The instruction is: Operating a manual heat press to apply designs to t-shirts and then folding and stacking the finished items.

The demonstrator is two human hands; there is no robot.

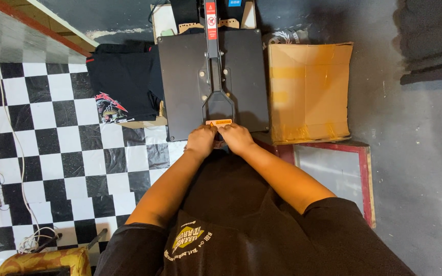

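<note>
Far left, a white cord trails across the black-and-white checkered floor. Right of it a stack of folded black T-shirts lies just beside the heat press, the top one showing a red and white print at its near corner.

The press's flat black upper plate lies level and looks lowered. Its lever handle runs from the far side toward the person and ends at an orange-labelled tip. Both hands meet there: the left hand and the right hand sit side by side, touching, each grip clenched around the near end of the handle, arms stretched forward over a black shirt front.

This looks to me like the pressing step, with the plate down and the handle held. Judging by that, the next move calls for both hands to swing the lever together, steadily, fingers well away from the plate's edge.

Right of the press a taped cardboard box stands on the grey floor, a red-framed panel nearer.
</note>
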